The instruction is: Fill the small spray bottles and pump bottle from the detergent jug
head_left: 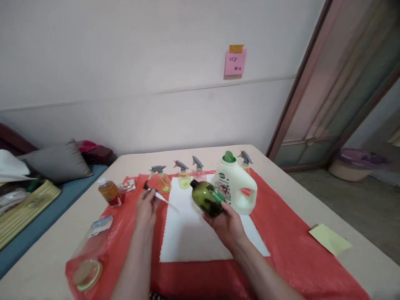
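Observation:
My right hand [227,227] is wrapped round a dark green bottle [203,196], tilted with its open black neck up and to the left. In my left hand [146,208] is a pump head [159,196] with a black top and a pale tube that points right and down. Pump and bottle are apart. Behind the green bottle stands a large pale detergent jug [236,183] with a green spout in its mouth. Below both hands lies a white sheet [196,241] with wavy side edges.
Several spray bottles [184,179] stand at the back. On the left are an amber liquid bottle [111,193], a clear plastic pouch [96,233] and a round lidded container [88,275]. Red plastic [290,250] covers the table [312,208]. A yellow note [330,238] lies at right.

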`<state>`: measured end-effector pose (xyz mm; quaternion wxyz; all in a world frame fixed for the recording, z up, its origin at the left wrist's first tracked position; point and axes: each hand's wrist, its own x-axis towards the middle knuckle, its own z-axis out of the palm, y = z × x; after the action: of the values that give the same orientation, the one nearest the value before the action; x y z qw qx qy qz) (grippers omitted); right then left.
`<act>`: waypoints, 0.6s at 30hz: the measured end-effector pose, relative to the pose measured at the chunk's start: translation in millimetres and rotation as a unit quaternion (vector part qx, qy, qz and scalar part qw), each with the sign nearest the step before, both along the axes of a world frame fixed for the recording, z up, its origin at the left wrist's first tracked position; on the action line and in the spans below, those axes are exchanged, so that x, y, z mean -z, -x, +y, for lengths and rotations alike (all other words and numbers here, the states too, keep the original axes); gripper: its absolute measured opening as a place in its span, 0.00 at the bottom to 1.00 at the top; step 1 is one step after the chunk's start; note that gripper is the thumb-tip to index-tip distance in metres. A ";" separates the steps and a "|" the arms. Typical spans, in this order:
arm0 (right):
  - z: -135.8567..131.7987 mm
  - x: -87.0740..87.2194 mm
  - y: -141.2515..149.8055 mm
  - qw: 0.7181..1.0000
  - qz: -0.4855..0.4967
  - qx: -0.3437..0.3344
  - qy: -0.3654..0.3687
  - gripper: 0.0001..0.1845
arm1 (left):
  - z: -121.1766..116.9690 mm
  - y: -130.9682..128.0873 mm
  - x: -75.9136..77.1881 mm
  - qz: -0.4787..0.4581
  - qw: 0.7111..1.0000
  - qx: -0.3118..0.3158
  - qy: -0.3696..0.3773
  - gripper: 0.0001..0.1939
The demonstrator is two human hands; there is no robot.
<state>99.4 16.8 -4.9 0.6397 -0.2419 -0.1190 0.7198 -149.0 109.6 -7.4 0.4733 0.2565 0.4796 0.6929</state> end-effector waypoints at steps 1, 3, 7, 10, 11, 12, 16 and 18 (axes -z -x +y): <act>0.4 -1.8 -0.7 1.000 0.006 0.000 0.000 0.24 | 0.8 -6.0 9.8 0.040 0.999 0.021 0.028 0.11; 0.6 -5.0 -0.7 1.000 0.004 -0.006 0.001 0.22 | 0.4 -21.4 30.9 0.122 0.987 0.064 0.080 0.13; -0.5 -6.4 1.7 1.000 -0.001 -0.028 0.004 0.20 | -4.6 -42.9 57.9 0.243 0.957 0.102 0.123 0.19; -0.1 -4.9 0.3 0.999 0.005 -0.053 0.008 0.23 | -7.5 -44.4 52.3 0.278 0.945 0.124 0.124 0.21; 0.3 -4.6 -1.0 0.998 0.007 -0.063 0.011 0.25 | -8.5 -44.5 46.2 0.280 0.944 0.131 0.119 0.21; 0.7 -4.6 -2.4 0.997 0.010 -0.073 0.016 0.27 | -10.1 -45.4 38.7 0.278 0.944 0.141 0.111 0.20; -0.6 -6.6 -2.5 0.995 0.019 -0.093 0.023 0.31 | -29.0 -65.5 4.7 0.206 0.948 0.239 0.038 0.31; -2.8 -7.6 2.3 0.994 0.008 -0.108 0.014 0.28 | -43.9 -83.2 -8.8 0.053 0.943 0.326 -0.045 0.40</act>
<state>97.1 14.0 2.8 0.5557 -0.2307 -0.1294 0.7882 -65.9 65.7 1.4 0.6356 0.4559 0.3625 0.5067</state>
